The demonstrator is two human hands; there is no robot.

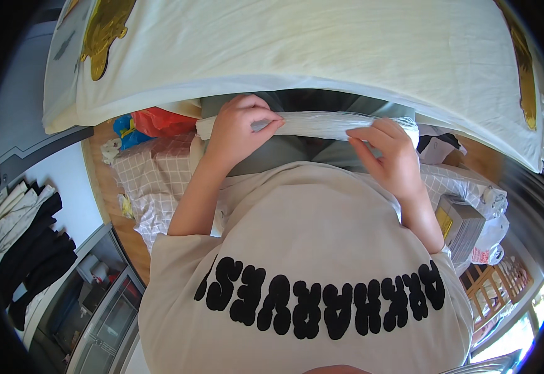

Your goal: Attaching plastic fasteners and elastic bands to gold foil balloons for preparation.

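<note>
Across my lap lies a long bundle of fine white strands (322, 126), stretched sideways just below the edge of the cream cloth. My left hand (238, 129) is over its left part, with thumb and index fingertip pinched together at the strands. Over the right part is my right hand (387, 153), its thumb and index fingertips close together in a pinch against the strands. Any single strand between the fingertips is too fine to make out. Both ends of the bundle show beyond my hands.
A cream cloth (297, 43) with gold shiny pieces (105, 37) covers the surface ahead. Red and blue plastic bags (163, 121) lie at left on checked fabric (160, 163). At right are a grey box (462, 224) and a white plastic bag (490, 240). Dark and white clothes (32, 234) hang far left.
</note>
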